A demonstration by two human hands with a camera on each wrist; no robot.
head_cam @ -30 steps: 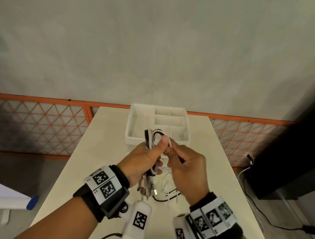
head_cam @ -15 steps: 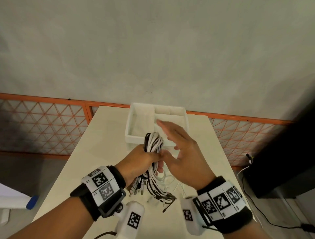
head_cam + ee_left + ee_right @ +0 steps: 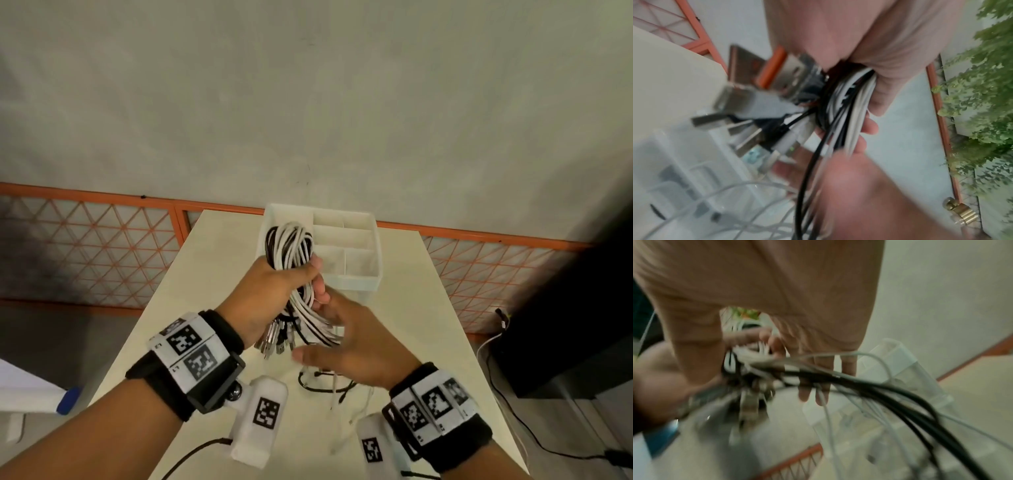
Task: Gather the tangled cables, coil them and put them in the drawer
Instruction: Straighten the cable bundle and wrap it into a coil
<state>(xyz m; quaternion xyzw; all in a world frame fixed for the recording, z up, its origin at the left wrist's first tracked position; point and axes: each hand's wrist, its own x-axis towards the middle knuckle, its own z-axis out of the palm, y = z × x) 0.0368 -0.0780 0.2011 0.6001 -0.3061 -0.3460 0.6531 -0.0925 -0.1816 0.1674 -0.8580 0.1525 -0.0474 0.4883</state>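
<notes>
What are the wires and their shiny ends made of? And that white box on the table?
The cables look coated in smooth plastic or rubber, white and black, since they bend into soft loops in the left hand. Their plug ends look like bare metal: silvery and reflective. The white box seems to be hard plastic, with thin, slightly see-through walls and dividers.

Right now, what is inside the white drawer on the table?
The compartments of the white drawer that are visible on its right side look empty. The left compartment is mostly covered by the cable bundle which the left hand holds in front of it, so its content cannot be seen.
</notes>
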